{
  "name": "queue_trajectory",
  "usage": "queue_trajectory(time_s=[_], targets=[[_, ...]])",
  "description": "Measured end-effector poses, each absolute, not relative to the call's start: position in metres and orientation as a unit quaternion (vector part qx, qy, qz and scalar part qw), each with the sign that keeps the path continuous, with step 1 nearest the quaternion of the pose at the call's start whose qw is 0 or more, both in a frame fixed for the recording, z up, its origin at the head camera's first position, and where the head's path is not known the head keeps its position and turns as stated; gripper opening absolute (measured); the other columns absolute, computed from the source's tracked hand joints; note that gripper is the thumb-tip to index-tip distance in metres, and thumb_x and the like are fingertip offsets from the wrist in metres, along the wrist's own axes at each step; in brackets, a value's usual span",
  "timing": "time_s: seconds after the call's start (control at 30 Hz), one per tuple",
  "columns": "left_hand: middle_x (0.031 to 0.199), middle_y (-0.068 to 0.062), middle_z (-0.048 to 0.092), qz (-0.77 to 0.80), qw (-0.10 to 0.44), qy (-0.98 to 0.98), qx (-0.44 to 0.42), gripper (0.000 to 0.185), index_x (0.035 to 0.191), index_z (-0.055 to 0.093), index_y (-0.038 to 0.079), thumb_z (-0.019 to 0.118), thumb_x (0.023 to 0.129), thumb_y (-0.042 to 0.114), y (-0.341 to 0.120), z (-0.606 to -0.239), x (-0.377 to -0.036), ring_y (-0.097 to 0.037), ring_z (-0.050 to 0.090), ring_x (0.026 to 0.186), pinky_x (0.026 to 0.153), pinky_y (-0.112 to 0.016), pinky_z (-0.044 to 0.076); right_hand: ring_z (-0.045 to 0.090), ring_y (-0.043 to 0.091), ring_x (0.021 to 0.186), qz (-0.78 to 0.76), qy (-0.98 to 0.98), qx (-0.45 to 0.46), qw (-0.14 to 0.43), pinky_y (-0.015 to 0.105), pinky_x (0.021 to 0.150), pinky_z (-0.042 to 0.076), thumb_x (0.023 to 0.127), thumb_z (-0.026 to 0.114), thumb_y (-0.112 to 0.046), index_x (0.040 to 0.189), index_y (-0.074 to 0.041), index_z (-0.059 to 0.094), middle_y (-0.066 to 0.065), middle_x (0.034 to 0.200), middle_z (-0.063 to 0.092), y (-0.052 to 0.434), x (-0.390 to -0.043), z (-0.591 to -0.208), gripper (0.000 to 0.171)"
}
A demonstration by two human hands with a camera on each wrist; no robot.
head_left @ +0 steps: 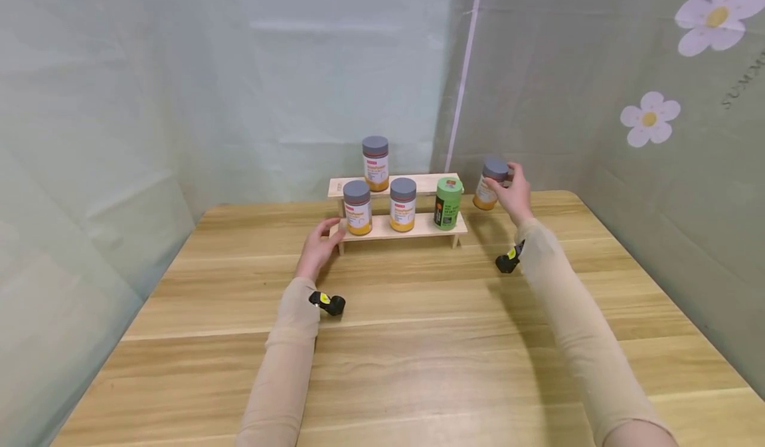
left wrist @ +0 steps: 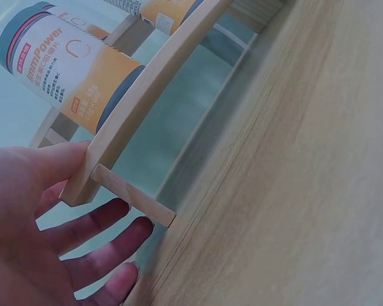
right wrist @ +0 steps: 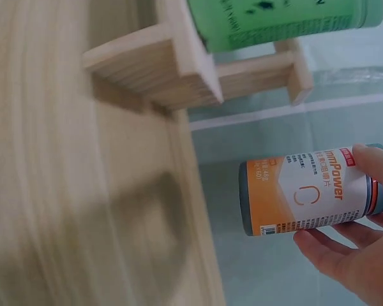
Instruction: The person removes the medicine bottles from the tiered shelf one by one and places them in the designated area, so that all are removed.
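A two-step wooden rack (head_left: pixel 418 226) stands at the back of the table. One grey-lidded orange-labelled bottle (head_left: pixel 375 163) is on its upper step, two more (head_left: pixel 357 207) (head_left: pixel 403 204) and a green bottle (head_left: pixel 447 202) on the lower step. My right hand (head_left: pixel 512 191) grips a fourth orange-labelled bottle (head_left: pixel 491 182) (right wrist: pixel 306 190) in the air, right of the rack. My left hand (head_left: pixel 319 246) rests with straight fingers (left wrist: pixel 96 223) against the rack's left end (left wrist: pixel 108 159), below the nearest bottle (left wrist: pixel 67 70).
The wooden table (head_left: pixel 418 341) stretches toward me, bare in front of the rack. Pale curtain walls close in at the back and both sides, the right one (head_left: pixel 657 115) printed with flowers.
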State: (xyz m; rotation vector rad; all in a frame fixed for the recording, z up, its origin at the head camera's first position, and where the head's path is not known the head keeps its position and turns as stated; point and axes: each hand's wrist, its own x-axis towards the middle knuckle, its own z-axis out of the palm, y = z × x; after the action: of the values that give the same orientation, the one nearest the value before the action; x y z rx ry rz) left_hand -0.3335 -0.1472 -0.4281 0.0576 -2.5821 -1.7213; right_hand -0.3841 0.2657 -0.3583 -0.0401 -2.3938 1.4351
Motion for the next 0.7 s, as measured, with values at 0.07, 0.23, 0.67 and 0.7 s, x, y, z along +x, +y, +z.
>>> queue_trajectory(time_s=[0.07,0.23,0.67,0.7], targets=[[0.142,-0.02,0.043,-0.555,0.021,-0.832,0.016,0.049,0.142,0.047,0.015,0.056,0.097,0.033,-0.147,-0.427,-0.334,-0.034,0.038,0.13,0.11,-0.051,0.029,0.05,0.041,0.125,0.509,-0.843,-0.014,0.174,0.05,0.102,0.045,0.094,0.062,-0.03,0.148,-0.004,0.025,0.029,0.142,0.042,0.268,-0.384,-0.361,0.07],[0.14,-0.02,0.043,-0.555,0.02,-0.831,0.016,0.049,0.142,0.047,0.015,0.057,0.097,0.033,-0.147,-0.425,-0.335,-0.034,0.039,0.128,0.109,-0.051,0.03,0.049,0.042,0.126,0.513,-0.84,-0.019,0.175,0.05,0.103,0.043,0.093,0.064,-0.026,0.147,-0.002,0.026,0.03,0.141,0.043,0.269,-0.383,-0.368,0.07],[0.142,-0.019,0.044,-0.552,0.018,-0.834,0.022,0.048,0.141,0.048,0.017,0.057,0.097,0.034,-0.147,-0.427,-0.334,-0.034,0.039,0.13,0.109,-0.051,0.03,0.046,0.039,0.128,0.501,-0.848,-0.009,0.173,0.048,0.105,0.042,0.093,0.064,-0.019,0.145,0.003,0.027,0.03,0.142,0.043,0.272,-0.385,-0.387,0.068],[0.142,-0.019,0.044,-0.55,0.017,-0.835,0.022,0.048,0.141,0.048,0.016,0.057,0.097,0.034,-0.147,-0.427,-0.334,-0.034,0.039,0.13,0.109,-0.051,0.03,0.046,0.039,0.128,0.498,-0.85,-0.008,0.172,0.048,0.104,0.042,0.093,0.064,-0.019,0.145,0.004,0.027,0.031,0.142,0.043,0.272,-0.385,-0.389,0.068]])
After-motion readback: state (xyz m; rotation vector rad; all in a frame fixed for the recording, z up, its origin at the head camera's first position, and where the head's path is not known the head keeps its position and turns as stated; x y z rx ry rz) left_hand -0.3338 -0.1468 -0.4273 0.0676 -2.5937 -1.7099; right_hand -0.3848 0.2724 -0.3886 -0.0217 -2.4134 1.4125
